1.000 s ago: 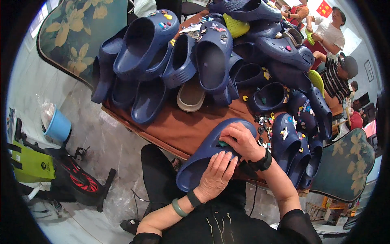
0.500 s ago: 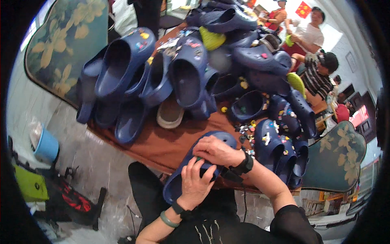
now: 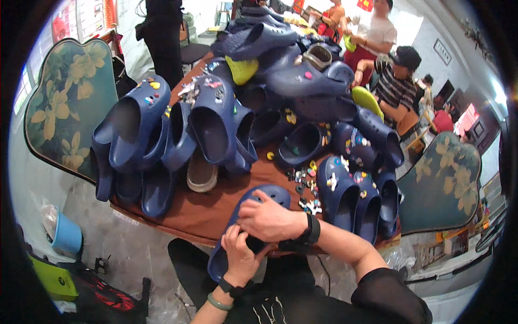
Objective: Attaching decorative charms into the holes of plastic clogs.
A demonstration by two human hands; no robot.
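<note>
- Spreading across the middle: a brown table (image 3: 216, 208), heaped with dark blue clogs (image 3: 213, 121), many studded with small coloured charms.
- Standing at either side: two green chairs with yellow flower print, left chair (image 3: 65, 108) and right chair (image 3: 442, 183).
- Lying at the table's near edge, toe pointing away: one blue clog (image 3: 272, 193), held over the lap.
- Clamped over the clog's top from the right: right hand (image 3: 267, 218), fingers closed on the clog, black watch at the wrist.
- Gripping the same clog from below, at its heel end: left hand (image 3: 240, 259), fingers curled shut on it.
- Scattered just right of the clog: loose charms (image 3: 306, 186) on the table.
</note>
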